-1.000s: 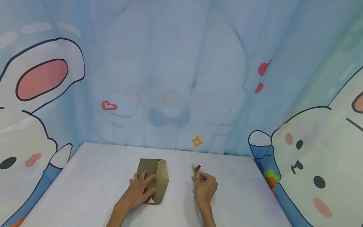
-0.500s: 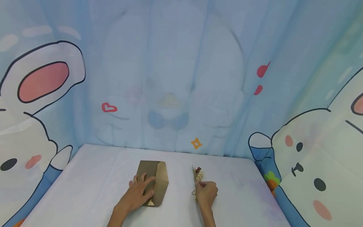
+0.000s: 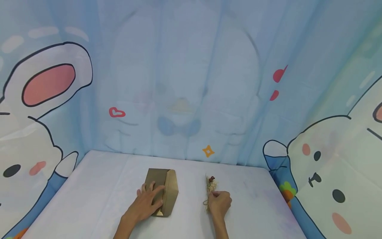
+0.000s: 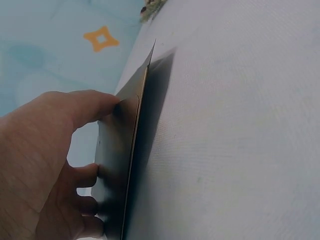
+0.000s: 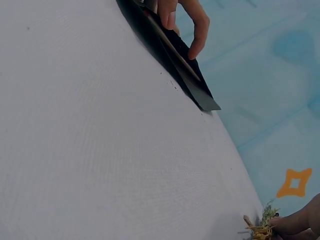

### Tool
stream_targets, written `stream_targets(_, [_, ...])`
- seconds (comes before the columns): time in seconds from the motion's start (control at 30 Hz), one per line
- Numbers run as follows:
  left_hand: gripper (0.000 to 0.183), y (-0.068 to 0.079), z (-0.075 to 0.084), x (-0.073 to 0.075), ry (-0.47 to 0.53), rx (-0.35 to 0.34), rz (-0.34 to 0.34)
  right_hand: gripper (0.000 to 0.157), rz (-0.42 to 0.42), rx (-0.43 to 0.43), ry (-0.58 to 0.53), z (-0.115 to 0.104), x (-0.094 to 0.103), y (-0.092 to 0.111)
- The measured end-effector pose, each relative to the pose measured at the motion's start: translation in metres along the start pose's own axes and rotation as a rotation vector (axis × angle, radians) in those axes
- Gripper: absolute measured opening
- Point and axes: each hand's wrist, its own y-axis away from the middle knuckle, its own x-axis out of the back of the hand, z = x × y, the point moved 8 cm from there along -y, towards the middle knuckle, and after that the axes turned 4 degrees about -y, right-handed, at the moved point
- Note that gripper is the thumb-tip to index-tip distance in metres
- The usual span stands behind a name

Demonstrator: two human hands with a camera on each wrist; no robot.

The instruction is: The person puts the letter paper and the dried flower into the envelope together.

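Note:
A gold-brown paper envelope [image 3: 171,194] lies on the white table, its pointed flap folded out to the right. My left hand [image 3: 144,200] rests on it with spread fingers; in the left wrist view the fingertips of that hand [image 4: 45,150] touch the envelope's face [image 4: 115,145]. To the right, my right hand [image 3: 220,202] pinches a small bunch of dried flowers [image 3: 212,185] with dark red and cream heads, held upright in the head view. A thin string bow [image 3: 205,202] ties its stems. The right wrist view shows the bunch [image 5: 261,230] only at the lower edge.
The white table cover [image 3: 98,192] reaches back to a light blue curtain [image 3: 185,66] printed with cartoon rabbits, which encloses the far side and both sides. Between envelope and flowers lies a strip of the white cover.
My right hand has shifted down along the bunch of dried flowers, so more of the heads and the string bow show. My left hand and the envelope have stayed put.

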Motion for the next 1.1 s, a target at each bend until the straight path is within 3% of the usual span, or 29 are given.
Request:
stream_targets(0.4, [0.054, 0.0, -0.004, 0.001, 0.028, 0.006, -0.013, 0.011, -0.058, -0.006, -0.066, -0.016, -0.005, 0.006])
stream_targets(1.1, [0.053, -0.002, -0.006, -0.002, 0.052, 0.016, -0.03, 0.006, -0.16, 0.045, -0.065, -0.053, -0.047, 0.037])
